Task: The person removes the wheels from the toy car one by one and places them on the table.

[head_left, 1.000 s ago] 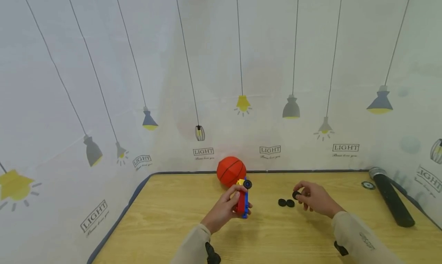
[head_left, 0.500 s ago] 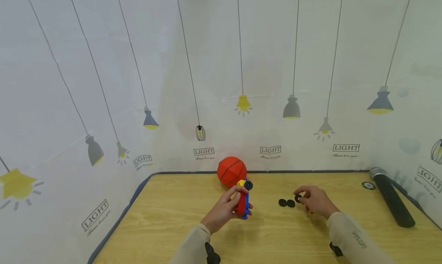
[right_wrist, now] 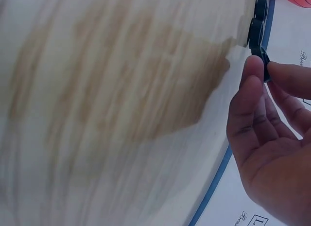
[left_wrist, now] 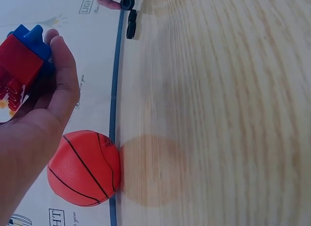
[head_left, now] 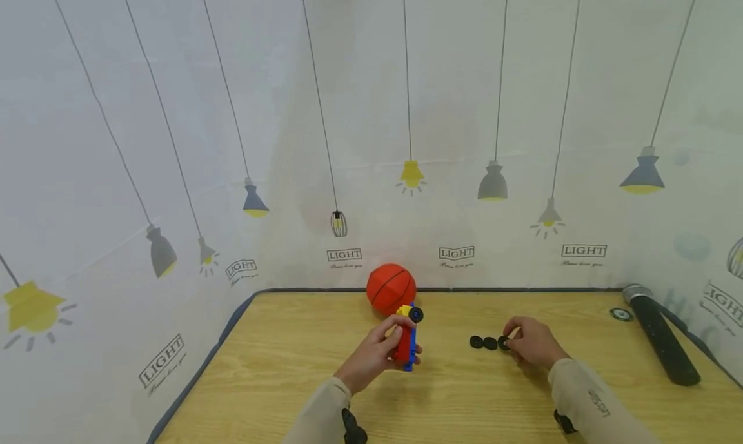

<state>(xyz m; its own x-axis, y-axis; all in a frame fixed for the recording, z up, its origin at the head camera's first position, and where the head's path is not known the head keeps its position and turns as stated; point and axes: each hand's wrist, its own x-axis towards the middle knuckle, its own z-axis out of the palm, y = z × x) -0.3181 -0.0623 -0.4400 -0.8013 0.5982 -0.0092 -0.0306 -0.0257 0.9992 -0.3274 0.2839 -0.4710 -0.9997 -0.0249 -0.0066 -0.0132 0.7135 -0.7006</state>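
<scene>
My left hand grips a toy car of red, blue and yellow building blocks above the table. One black wheel shows at the car's far end. In the left wrist view the red and blue end of the car lies against the fingers. My right hand pinches a small black tyre between thumb and forefinger, low over the table. Two more black tyres lie flat side by side, just left of the pinched one. The right wrist view shows the pinched tyre tilted beside them.
A red toy basketball sits at the table's back edge, behind the car. At the right lie a black microphone and a small round black-and-white disc. A printed cloth wall encloses the wooden table.
My right hand has moved slightly nearer and lowered the tyre toward the table, beside the other two. The left hand still holds the car in nearly the same place.
</scene>
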